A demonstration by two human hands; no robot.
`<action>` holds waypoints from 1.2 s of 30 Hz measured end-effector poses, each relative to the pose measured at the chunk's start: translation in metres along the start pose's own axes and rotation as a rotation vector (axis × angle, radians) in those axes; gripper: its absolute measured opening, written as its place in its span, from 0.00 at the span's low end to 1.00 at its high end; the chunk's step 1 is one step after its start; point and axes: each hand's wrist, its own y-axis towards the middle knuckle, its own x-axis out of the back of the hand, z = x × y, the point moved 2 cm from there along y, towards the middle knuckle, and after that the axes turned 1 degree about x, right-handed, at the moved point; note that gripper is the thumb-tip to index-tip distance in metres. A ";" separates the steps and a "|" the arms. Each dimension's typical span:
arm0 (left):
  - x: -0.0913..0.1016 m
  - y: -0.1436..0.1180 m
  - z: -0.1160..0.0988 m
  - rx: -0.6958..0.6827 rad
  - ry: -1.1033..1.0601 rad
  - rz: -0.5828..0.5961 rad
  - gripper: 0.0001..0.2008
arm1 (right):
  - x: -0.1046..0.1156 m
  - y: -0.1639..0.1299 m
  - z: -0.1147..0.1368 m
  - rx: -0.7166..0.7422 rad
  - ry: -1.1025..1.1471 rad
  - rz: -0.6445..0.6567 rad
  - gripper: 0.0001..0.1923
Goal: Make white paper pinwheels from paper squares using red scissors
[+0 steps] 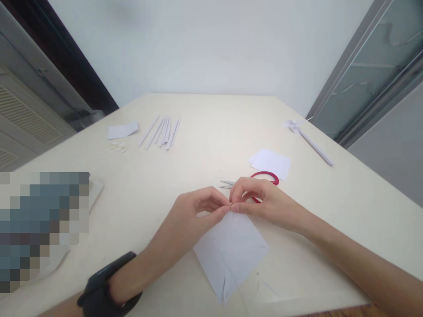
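A white square of paper (236, 248) lies on the table with one corner pointing at me and a short slit near that corner. At its far corner my left hand (201, 211) and my right hand (256, 198) meet, thumbs and forefingers pinched together. Both seem to grip the paper's tip; the fingertips hide the exact hold. Just behind my right hand lie red-handled scissors (272, 177), blades slightly apart and pointing left, partly covered by the hand. A black band is on my left wrist.
Paper squares (272, 164) lie behind the scissors. A paper pinwheel on a rolled stick (315, 147) is at the far right. Several rolled paper sticks (161, 132), a folded paper (122, 130) and small pale pieces (118, 147) lie far left. A blurred-out object (42, 224) is at left.
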 end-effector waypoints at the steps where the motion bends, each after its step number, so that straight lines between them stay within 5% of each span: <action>1: 0.000 0.001 0.000 0.009 -0.014 0.004 0.07 | 0.000 0.000 0.001 0.013 -0.008 -0.011 0.05; 13: 0.001 0.005 0.006 0.093 -0.175 0.056 0.08 | -0.005 -0.002 0.009 0.119 -0.238 -0.135 0.05; 20: 0.003 0.006 0.006 0.167 -0.244 0.051 0.07 | 0.002 -0.003 0.009 0.164 -0.178 -0.096 0.05; 27: 0.000 0.003 0.006 0.307 -0.465 0.202 0.08 | 0.001 -0.004 0.013 0.331 -0.161 -0.095 0.04; 36: -0.002 -0.002 0.010 0.341 -0.457 0.251 0.08 | 0.003 -0.007 0.017 0.498 -0.180 -0.027 0.05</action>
